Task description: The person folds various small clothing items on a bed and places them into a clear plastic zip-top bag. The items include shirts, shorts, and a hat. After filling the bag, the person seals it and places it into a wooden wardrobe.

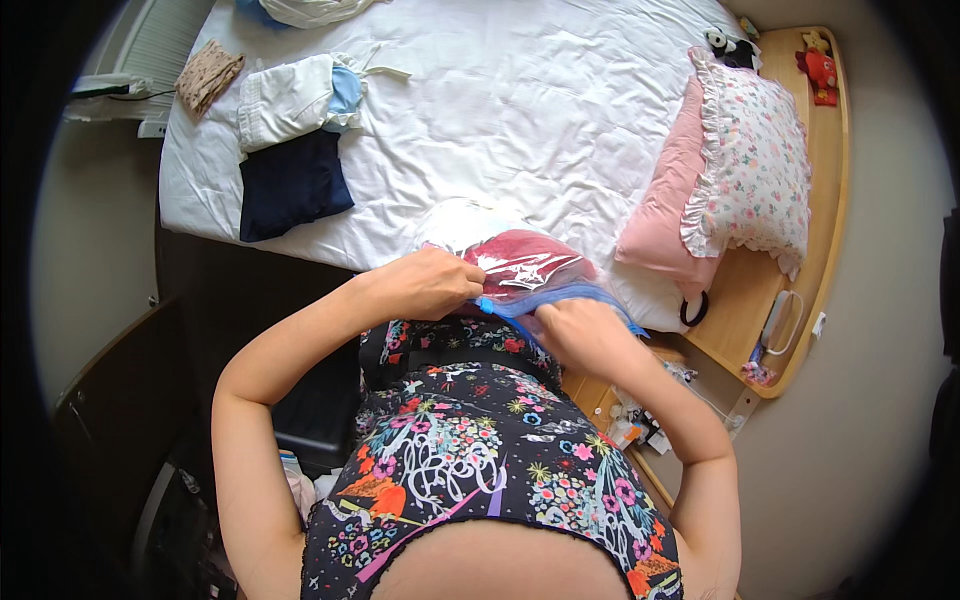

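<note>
A clear plastic zip bag with a blue slider closure lies at the near edge of the bed, with red and pale fabric inside. My left hand pinches the bag's rim beside the blue slider. At the right part of the bag's mouth is my right hand, its fingers curled and partly hidden by the blue-edged plastic; whether they grip the rim or are inside is unclear. Folded dark navy cloth lies to the left on the bed, touching a folded white garment with a light blue part.
A folded beige patterned cloth lies at the bed's far left. On the right, a floral ruffled pillow overlaps a pink pillow beside a wooden headboard shelf with small toys. Below that are cluttered small items.
</note>
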A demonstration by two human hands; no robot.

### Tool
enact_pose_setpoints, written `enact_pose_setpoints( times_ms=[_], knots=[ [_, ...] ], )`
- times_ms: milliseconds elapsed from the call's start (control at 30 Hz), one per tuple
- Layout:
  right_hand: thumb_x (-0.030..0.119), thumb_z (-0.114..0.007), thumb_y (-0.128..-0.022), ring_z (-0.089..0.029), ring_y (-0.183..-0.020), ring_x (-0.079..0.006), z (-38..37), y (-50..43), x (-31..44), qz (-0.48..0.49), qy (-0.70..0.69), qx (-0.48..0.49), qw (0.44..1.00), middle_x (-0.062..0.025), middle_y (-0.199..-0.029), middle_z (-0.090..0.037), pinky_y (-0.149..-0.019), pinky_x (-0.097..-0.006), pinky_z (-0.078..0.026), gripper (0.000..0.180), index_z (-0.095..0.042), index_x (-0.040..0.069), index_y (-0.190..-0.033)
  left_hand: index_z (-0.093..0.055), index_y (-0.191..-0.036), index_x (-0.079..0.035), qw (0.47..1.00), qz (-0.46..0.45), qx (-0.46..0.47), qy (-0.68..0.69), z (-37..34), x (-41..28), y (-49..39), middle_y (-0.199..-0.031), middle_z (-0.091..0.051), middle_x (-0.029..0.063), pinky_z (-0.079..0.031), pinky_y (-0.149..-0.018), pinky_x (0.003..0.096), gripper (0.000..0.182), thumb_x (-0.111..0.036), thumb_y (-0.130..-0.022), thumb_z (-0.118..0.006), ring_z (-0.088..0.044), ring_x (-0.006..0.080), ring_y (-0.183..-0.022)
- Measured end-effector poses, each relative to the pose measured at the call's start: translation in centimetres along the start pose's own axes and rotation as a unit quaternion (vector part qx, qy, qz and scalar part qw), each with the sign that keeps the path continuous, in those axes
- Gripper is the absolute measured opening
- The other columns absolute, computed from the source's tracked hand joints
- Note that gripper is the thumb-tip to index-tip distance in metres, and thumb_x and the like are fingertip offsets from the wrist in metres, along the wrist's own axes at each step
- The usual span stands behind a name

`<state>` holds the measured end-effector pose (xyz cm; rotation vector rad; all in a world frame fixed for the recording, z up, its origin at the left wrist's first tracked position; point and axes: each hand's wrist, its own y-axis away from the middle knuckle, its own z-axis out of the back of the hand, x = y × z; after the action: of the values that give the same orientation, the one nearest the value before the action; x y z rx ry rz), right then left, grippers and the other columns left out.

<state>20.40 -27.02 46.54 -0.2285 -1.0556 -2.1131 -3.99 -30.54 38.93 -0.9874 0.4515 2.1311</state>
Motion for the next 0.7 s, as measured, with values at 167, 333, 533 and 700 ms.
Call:
enact_pose_setpoints(
  times_ms=[167, 333, 533, 700],
  knots=[
    [0.019, -0.06, -0.078, -0.049, -0.075, -0.0186, -2.5, -2.7, 3.6, 0.128, 0.157, -0.309, 0.929, -0.0053, -0.078, -0.047, -0.067, -0.0326, -0.037, 0.013, -0.053, 0.008, -0.078, -0.058, -0.073, -0.003, 1.0, -0.017, -0.015, -0.006, 0.4, 0.1, -0.7, -0.077, -0.057, 0.0091, -0.05, -0.062, 0.04, 0.013, -0.013, -0.075, -0.066, -0.062, 0.029, -0.071],
    [0.01, -0.055, -0.071, -0.049, -0.074, -0.0198, -3.3, -4.2, 3.1, 0.145, 0.166, -0.307, 0.926, -0.0063, -0.078, -0.048, -0.065, -0.0308, -0.039, 0.008, -0.053, 0.006, -0.077, -0.058, -0.076, -0.005, 0.998, -0.037, -0.04, -0.029, 0.3, 0.0, -0.4, -0.08, -0.055, 0.0071, -0.049, -0.065, 0.0366, 0.013, -0.015, -0.076, -0.066, -0.06, 0.0245, -0.073],
    [0.012, -0.056, -0.07, -0.05, -0.072, -0.0188, -3.3, -4.6, 2.6, 0.184, 0.135, -0.315, 0.921, -0.0055, -0.075, -0.047, -0.063, -0.0307, -0.038, 0.007, -0.052, 0.007, -0.072, -0.061, -0.079, -0.008, 0.985, -0.08, 0.005, -0.153, 1.3, -0.9, 0.5, -0.087, -0.054, 0.0027, -0.047, -0.076, 0.0294, 0.009, -0.016, -0.078, -0.056, -0.055, 0.0163, -0.084],
    [0.014, -0.056, -0.07, -0.05, -0.07, -0.0183, -2.7, -4.6, 2.7, 0.177, 0.135, -0.314, 0.923, -0.004, -0.071, -0.047, -0.063, -0.0321, -0.037, 0.006, -0.052, 0.01, -0.071, -0.062, -0.078, -0.009, 0.968, -0.114, 0.017, -0.223, 2.8, -1.1, 1.2, -0.086, -0.052, 0.0014, -0.045, -0.078, 0.0272, 0.011, -0.017, -0.077, -0.054, -0.052, 0.0146, -0.086]
  ],
)
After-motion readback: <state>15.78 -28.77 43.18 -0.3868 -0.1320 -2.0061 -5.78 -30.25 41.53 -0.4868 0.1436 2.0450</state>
